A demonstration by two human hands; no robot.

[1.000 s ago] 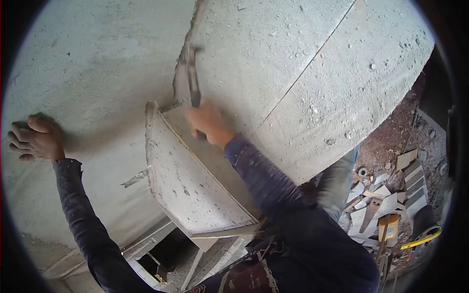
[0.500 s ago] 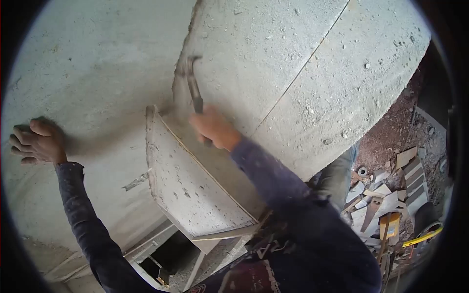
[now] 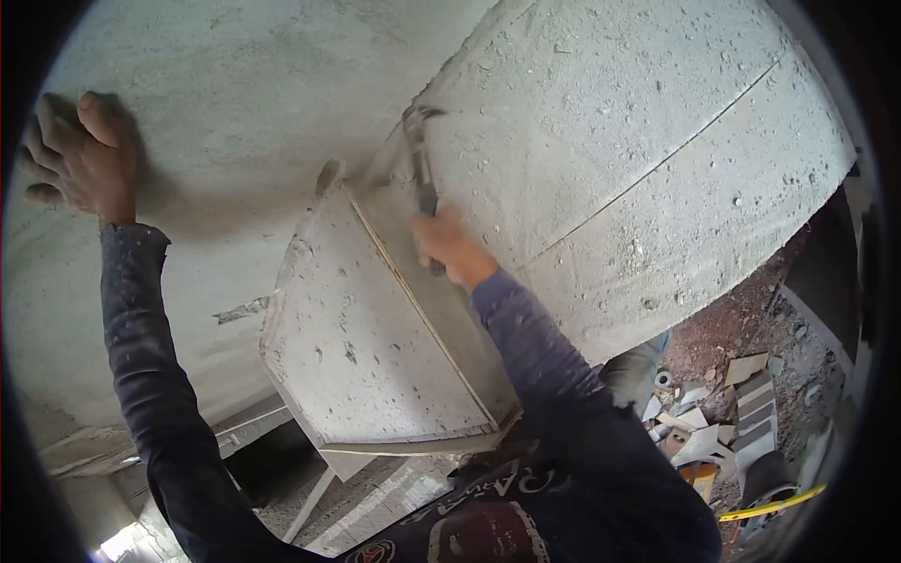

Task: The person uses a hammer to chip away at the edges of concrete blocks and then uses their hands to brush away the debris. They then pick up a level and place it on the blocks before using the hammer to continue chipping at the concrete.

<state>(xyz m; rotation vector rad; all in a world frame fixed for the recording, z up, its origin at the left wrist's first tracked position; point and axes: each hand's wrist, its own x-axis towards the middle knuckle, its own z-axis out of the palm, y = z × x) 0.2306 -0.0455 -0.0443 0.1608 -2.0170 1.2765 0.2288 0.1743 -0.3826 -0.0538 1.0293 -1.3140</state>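
My right hand (image 3: 452,246) is closed round the dark handle of a claw hammer (image 3: 424,164). The hammer's head, a little blurred, is at the broken edge where a large concrete slab (image 3: 601,169) meets the smooth grey wall (image 3: 253,103). Fingers spread, my left hand (image 3: 89,159) lies flat against that wall at the far left and holds nothing. Below the hammer, a pitted, wedge-shaped concrete piece (image 3: 352,328) with a thin raised edge strip (image 3: 413,300) juts out between my two arms.
Down on the right, rubble ground (image 3: 704,347) holds broken tile pieces (image 3: 694,432), a roll of tape (image 3: 664,379) and a yellow spirit level (image 3: 774,505). A dark opening (image 3: 277,460) and a slanting wooden strip (image 3: 310,507) lie under the wedge-shaped piece.
My view has turned and shifted, so the slab and wedge appear rotated. My left hand appears higher in view, still against the wall. The hammer stays in my right hand near the slab's edge.
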